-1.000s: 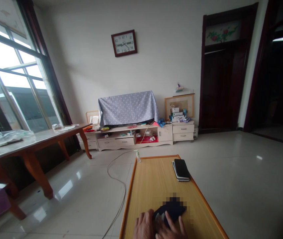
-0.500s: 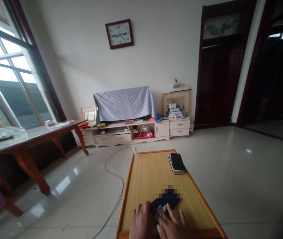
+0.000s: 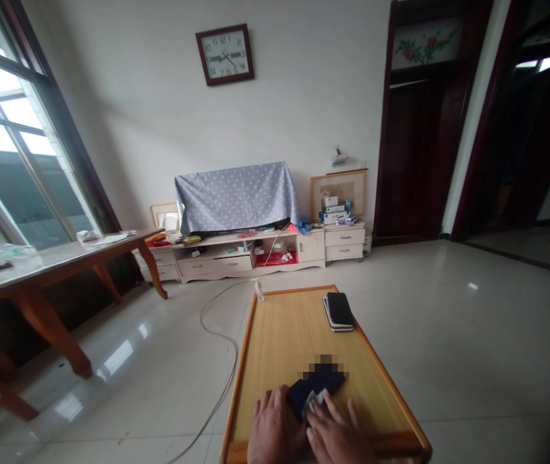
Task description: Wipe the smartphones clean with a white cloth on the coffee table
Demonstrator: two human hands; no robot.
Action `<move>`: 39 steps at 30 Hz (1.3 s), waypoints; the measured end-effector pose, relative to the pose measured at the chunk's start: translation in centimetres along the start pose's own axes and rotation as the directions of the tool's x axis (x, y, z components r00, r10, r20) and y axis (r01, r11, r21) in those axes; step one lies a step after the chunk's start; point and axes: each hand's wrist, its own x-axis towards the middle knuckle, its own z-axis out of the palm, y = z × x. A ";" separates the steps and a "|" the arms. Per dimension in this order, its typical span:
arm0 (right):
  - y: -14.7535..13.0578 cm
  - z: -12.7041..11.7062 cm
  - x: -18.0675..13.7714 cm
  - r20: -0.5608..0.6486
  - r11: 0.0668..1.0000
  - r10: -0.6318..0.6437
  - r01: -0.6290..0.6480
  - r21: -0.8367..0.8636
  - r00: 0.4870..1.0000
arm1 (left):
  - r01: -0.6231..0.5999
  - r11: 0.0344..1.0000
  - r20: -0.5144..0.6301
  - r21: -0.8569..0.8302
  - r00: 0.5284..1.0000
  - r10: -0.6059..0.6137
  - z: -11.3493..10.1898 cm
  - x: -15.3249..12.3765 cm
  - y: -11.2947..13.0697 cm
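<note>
On the wooden tabletop lies a dark navy, flat, rectangular object, set at a slant; its far end is pixelated, so I cannot tell its exact kind. My left hand is at its near left corner, fingers bent together against the edge, thumb partly hidden. My right hand reaches over the near side with fingers somewhat spread. Under its fingertips is a crumpled pale grey-white wipe, pressed onto the navy surface.
A black-covered stack of notebook-like items lies at the table's far right. A pump bottle stands at the far left corner. The table has a raised orange-brown rim. A cable runs along the floor at left.
The whole view has shifted slightly, with things appearing a little higher and further left. Both hands stay at the navy object, and the wipe under my right fingertips shows more clearly.
</note>
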 end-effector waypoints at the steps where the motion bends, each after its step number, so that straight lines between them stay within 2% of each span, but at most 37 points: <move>1: 0.1 -0.1 0.0 -0.001 1.000 -0.009 0.009 0.000 1.000 | 0.004 1.000 0.013 0.009 1.000 -0.004 -0.1 0.0 0.1; 3: 1.1 -0.8 0.5 -0.068 0.997 0.068 -0.071 -0.041 0.995 | 0.003 1.000 0.029 0.023 1.000 -0.004 -0.3 -0.1 0.4; 5: 2.6 -1.8 1.1 -0.167 0.974 0.190 -0.208 -0.093 0.967 | 0.008 1.000 0.020 0.026 1.000 -0.008 -0.5 -0.2 0.7; 7: 3.5 -2.2 1.6 -0.224 0.950 0.254 -0.286 -0.123 0.941 | 0.023 0.999 0.017 0.030 1.000 -0.023 -0.7 -0.2 0.9; 9: 3.0 -1.6 1.8 -0.221 0.957 0.230 -0.261 -0.126 0.948 | 0.040 0.998 0.036 0.040 0.998 -0.041 -0.9 -0.1 1.0; 12: 0.7 1.1 1.7 -0.121 0.990 0.106 -0.117 -0.080 0.987 | 0.033 0.999 0.087 0.041 0.996 -0.036 -1.2 0.1 0.8; 15: -0.9 2.7 1.5 -0.084 0.997 0.066 -0.069 -0.033 0.994 | 0.016 0.999 0.121 0.038 0.992 -0.021 -1.3 0.4 0.5; 18: 0.2 0.9 1.8 -0.087 0.996 0.067 -0.071 -0.047 0.994 | 0.025 0.999 0.118 0.037 0.993 -0.029 -1.1 0.4 0.4; 22: 2.6 -2.0 2.6 -0.229 0.951 0.241 -0.277 -0.140 0.943 | 0.047 0.999 0.101 0.028 0.994 -0.049 -1.1 0.4 0.6; 24: 2.2 -1.3 2.9 -0.211 0.954 0.231 -0.264 -0.141 0.950 | 0.051 0.998 0.117 0.022 0.992 -0.054 -1.3 0.5 0.5; 28: -1.0 2.6 3.1 -0.088 0.989 0.100 -0.108 -0.098 0.991 | 0.030 0.999 0.182 0.037 0.983 -0.036 -1.7 0.8 0.1; 30: -1.9 3.3 3.1 -0.067 0.994 0.065 -0.071 -0.079 0.996 | 0.031 0.999 0.199 0.043 0.979 -0.039 -1.8 0.8 0.1; 33: -0.8 1.2 3.3 -0.074 0.996 0.048 -0.053 -0.068 0.996 | 0.056 0.998 0.184 0.024 0.981 -0.060 -1.9 0.7 0.1; 36: 1.1 -1.2 3.8 -0.186 0.967 0.202 -0.226 -0.119 0.962 | 0.068 0.998 0.166 0.006 0.984 -0.068 -1.7 0.6 0.1; 37: 1.3 -1.4 4.0 -0.210 0.955 0.238 -0.269 -0.129 0.948 | 0.069 0.998 0.166 0.004 0.984 -0.068 -1.6 0.6 0.0; 39: 0.9 -0.5 4.3 -0.188 0.956 0.236 -0.262 -0.131 0.953 | 0.069 0.998 0.172 0.005 0.983 -0.069 -1.4 0.8 -0.4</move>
